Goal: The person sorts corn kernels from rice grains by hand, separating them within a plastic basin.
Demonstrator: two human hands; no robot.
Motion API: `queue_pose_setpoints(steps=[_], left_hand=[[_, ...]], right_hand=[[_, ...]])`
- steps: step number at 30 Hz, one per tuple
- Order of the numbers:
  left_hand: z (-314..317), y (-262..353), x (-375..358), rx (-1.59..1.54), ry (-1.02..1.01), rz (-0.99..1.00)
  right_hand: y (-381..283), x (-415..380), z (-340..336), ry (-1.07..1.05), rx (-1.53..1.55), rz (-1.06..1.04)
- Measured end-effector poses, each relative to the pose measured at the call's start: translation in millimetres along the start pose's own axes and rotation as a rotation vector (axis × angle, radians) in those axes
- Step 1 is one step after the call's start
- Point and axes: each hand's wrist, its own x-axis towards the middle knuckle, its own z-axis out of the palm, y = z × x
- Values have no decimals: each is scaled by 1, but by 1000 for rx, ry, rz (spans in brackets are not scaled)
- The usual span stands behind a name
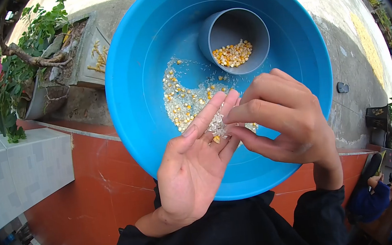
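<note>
My left hand (187, 172) is turned palm up over a blue basin (125, 77), its fingers stretched and slightly cupped. It holds a small heap of white rice grains (217, 126) on the fingers, with a yellow corn kernel (217, 139) at the heap's lower edge. My right hand (287, 117) reaches over these fingers, thumb and forefinger closed in a pinch at the rice. Whatever lies between those fingertips is too small to make out. Below, rice mixed with corn kernels (181, 102) is spread on the basin floor, partly hidden by my hands.
Inside the basin, a grey cup (206, 39) leans on its side with corn kernels (234, 54) in it. Potted plants (44, 38) and a tiled block (27, 166) stand left. Red tiles (93, 197) lie underneath. Another person (371, 199) sits at the lower right.
</note>
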Motion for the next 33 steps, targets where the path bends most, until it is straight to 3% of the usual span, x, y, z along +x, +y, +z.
queue_pose_setpoints(steps=[9,14,18,21,27,31,33], left_hand=[[1,0,1,78,-20,11],[4,-1,0,44,0,27],[8,-1,2,38,-21,68],[10,2,-1,84,-27,128],[12,20,-7,459,-90,269],[14,24,-11,731,-75,337],[16,22,-13,796,-52,369]], right_hand=[[-4,-5,11,-167,-13,-88],[-1,4,2,21,-47,-41],[15,9,-9,272,-174,170],[20,7,-11,310,-235,261],[13,-9,-5,-136,58,303],[16,-18,5,-571,-33,392],[19,-27,11,-602,-42,387]])
